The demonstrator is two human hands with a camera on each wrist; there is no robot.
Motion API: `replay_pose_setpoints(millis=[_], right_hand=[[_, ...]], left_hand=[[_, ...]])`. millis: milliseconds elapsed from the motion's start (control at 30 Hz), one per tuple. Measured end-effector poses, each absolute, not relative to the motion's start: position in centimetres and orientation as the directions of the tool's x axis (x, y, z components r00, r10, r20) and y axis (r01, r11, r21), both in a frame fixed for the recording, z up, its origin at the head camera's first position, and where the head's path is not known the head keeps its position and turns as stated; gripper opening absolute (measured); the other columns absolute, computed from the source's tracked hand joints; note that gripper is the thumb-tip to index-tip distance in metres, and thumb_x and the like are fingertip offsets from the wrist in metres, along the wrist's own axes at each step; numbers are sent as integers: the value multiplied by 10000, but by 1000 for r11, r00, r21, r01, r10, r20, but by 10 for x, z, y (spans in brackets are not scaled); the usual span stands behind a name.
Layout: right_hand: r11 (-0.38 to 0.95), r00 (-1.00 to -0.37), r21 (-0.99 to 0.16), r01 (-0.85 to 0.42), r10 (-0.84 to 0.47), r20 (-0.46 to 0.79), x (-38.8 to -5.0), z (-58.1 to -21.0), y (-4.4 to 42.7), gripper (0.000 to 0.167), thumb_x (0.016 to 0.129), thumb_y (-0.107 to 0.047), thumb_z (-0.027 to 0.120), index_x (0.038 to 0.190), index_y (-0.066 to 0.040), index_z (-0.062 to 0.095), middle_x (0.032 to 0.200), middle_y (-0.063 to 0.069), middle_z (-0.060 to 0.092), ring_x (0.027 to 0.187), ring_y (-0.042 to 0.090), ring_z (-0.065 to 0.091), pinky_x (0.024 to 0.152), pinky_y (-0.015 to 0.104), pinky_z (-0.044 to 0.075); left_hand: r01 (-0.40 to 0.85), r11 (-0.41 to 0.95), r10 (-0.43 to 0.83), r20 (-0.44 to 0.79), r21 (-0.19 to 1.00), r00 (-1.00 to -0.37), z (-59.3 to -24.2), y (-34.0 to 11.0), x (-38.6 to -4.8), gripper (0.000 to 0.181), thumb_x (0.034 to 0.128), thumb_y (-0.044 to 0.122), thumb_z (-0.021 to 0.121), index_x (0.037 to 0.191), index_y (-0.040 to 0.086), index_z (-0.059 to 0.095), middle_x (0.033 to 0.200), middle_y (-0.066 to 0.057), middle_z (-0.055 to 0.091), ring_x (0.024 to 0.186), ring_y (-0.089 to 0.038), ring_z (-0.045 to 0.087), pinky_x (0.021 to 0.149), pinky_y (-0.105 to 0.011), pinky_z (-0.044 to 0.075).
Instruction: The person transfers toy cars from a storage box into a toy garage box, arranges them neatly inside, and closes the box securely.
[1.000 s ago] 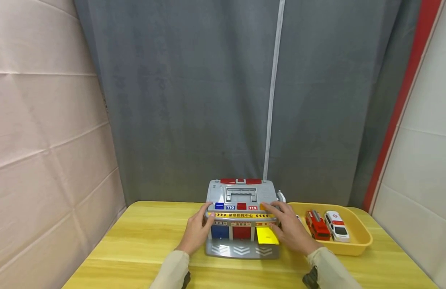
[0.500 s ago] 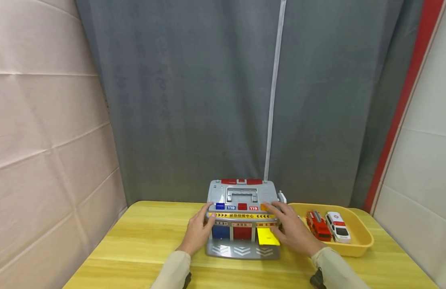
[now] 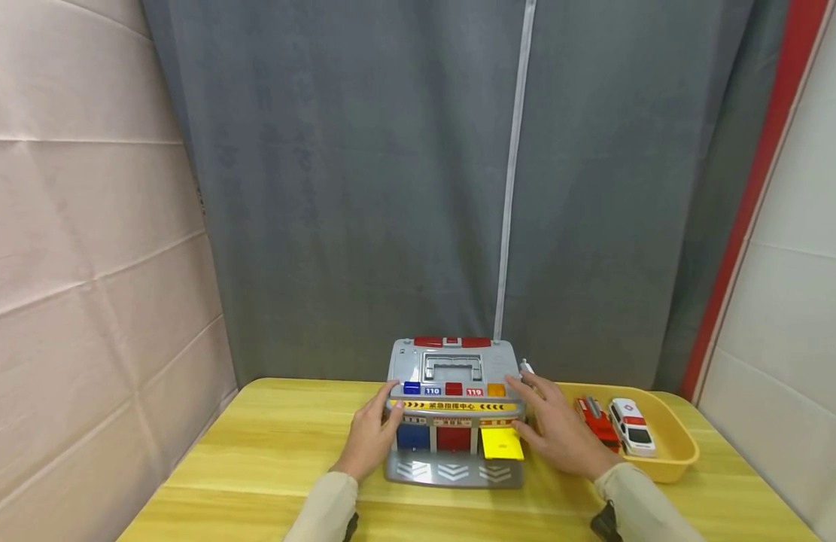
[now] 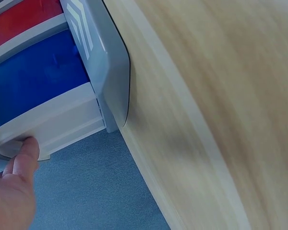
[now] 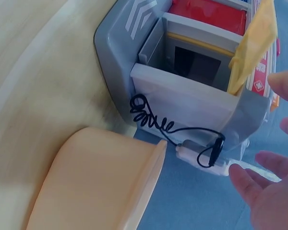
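Observation:
A grey toy station [image 3: 451,414] stands on the table, with blue, red and orange buttons on its top. Its yellow door [image 3: 502,443] is raised, while the blue door [image 4: 41,72] and red door [image 3: 454,437] are down. My left hand [image 3: 370,433] rests on the station's left side, a fingertip touching the side wall in the left wrist view. My right hand [image 3: 563,429] is at the right side, fingers spread and relaxed; whether they touch the station cannot be told. A white handset [image 5: 201,159] on a coiled black cord hangs on that side.
To the right stands a yellow tray [image 3: 682,444] holding a red toy fire truck [image 3: 597,423] and a white toy ambulance [image 3: 632,427]. The wooden table [image 3: 275,436] extends left and in front. A grey curtain [image 3: 357,188] hangs behind.
My right hand has moved slightly right, off the orange button, which now shows fully. The left hand has stayed on the station's left side.

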State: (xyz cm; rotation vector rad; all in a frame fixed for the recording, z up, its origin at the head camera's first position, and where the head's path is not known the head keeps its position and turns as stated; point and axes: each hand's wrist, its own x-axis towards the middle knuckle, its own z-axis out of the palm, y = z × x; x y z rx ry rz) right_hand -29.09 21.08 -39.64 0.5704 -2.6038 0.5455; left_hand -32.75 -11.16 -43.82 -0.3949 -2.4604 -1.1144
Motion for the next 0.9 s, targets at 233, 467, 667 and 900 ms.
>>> replay_pose_setpoints(millis=[233,467,667,900], right_hand=[[846,-850,-312,-433,-268,453,-288,-393,221,678,923,-244,721,1530,-171,427,1575,231,365,1395,452,399,1083,700,394],[854,-865,-326,-406,-244,438,-288,-394,233,649,937,-243,702,1522,-170,430,1574,234,355,1381,475,397,1061,733,382],[870,-866,-309,-385,-224,448,-289,-397,243,661,920,-221,717,1512,-132,436,1535,256,401,1359,488,424,1049,732,387],[868,-866,-331,-371,-195,460,-289,-401,252,627,913,-219,724,1472,-79,479,1487,283,453,1326,501,450,1048,723,393]], left_hand=[[407,647,84,470,645,-878,-438,-112,-328,456,1049,396,492,1466,210,494,1142,-109,695,887,-130,610,846,-393,580],[414,649,81,482,639,-872,-437,-111,-326,452,1048,390,495,1459,203,500,1174,-122,696,907,-147,627,863,-413,582],[416,648,83,483,638,-872,-437,-110,-327,454,1053,396,483,1462,198,496,1262,-148,680,962,-187,653,905,-451,582],[417,643,79,486,642,-870,-438,-110,-327,455,1057,401,472,1465,202,491,1382,-181,625,1083,-278,677,975,-505,566]])
